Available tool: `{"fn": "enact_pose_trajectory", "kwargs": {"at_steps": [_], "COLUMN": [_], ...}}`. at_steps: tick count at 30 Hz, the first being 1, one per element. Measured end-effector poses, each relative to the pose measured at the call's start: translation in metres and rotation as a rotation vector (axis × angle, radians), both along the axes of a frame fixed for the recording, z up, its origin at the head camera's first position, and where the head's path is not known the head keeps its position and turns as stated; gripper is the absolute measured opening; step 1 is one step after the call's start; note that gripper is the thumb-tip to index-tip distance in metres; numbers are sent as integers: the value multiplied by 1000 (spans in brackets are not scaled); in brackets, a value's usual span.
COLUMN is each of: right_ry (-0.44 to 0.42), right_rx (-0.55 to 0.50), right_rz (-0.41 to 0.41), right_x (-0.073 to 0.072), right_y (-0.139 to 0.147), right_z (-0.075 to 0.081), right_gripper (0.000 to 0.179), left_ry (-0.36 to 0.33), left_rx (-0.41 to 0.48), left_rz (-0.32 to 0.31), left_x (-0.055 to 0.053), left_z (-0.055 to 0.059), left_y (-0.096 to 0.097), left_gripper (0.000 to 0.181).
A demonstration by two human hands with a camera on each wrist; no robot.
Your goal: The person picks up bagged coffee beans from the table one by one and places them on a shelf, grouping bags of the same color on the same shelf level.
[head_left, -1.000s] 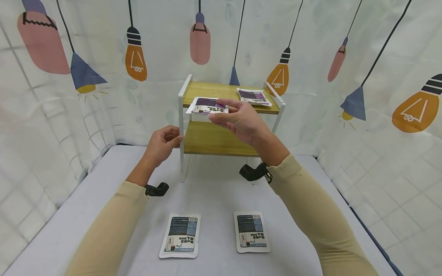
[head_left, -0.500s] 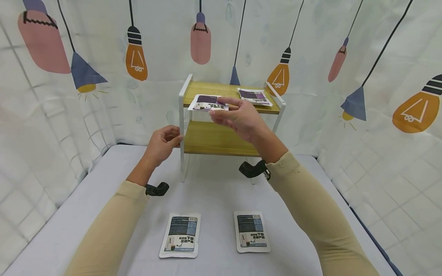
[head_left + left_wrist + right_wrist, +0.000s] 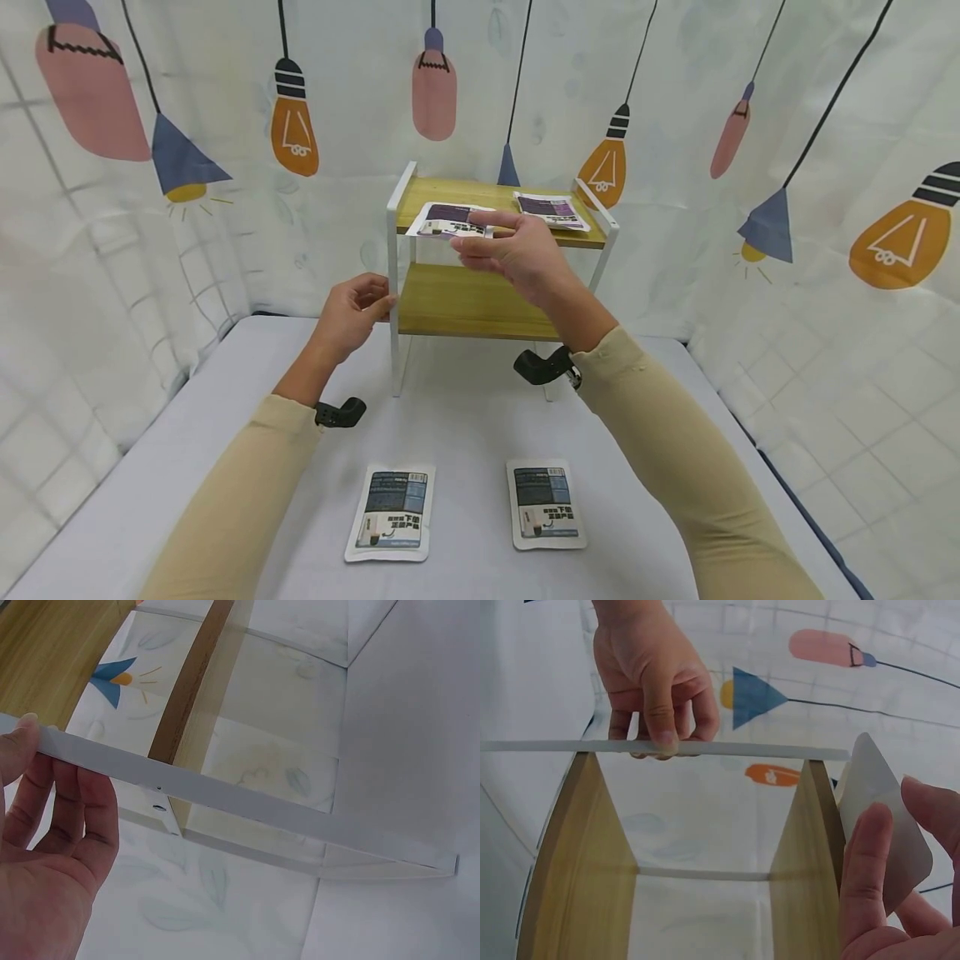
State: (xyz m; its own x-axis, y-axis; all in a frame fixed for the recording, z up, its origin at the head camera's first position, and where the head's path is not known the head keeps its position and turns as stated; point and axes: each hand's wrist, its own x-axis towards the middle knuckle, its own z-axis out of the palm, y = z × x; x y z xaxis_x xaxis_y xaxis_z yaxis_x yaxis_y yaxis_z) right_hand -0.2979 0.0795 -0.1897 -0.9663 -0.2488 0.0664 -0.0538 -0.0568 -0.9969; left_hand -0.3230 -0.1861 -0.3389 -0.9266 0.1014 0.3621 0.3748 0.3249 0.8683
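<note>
A: Where was the pouch [image 3: 442, 217]?
B: At the left front edge of the top board [image 3: 450, 193], print up, near edge jutting past it. Could not tell whether its far side touched the wood.

A: Right hand [image 3: 528, 254]?
B: Fingers narrow on the pouch's right end: thumb beneath, forefinger above. Presumably held by the end so the rest could reach over the board.

A: Left hand [image 3: 348, 317]?
B: Thumb and curled fingers gripped the rack's left post [image 3: 393, 267], likely to steady the rack.

A: Others?
B: Purple-printed packet [image 3: 551, 211] lay on the board's right, apart from the pouch; matching colours perhaps explained the shared level. Blue-printed left pack [image 3: 390, 512] and right pack [image 3: 547, 504] lay flat, well apart, on the table [image 3: 465, 425] before the rack, probably for easy reach.
</note>
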Motion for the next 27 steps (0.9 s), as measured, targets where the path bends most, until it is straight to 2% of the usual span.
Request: {"fn": "enact_pose_trajectory", "kwargs": {"at_steps": [10,20,27], "right_ry": [22,44,59], "right_rx": [47,81,105], "right_rz": [-39,-83,-98], "right_x": [-4,-6,-7], "right_y": [-2,-4,-4], "right_z": [-1,0,2], "right_gripper": [51,50,47], "left_ry": [9,9,9], "left_rx": [7,5,9], "left_rz": [-15,8,-15], "left_x": [-3,-1,2], "left_z": [-2,-1,2], "left_y": [-1,-1,0], "left_gripper": [25,24,25]}}
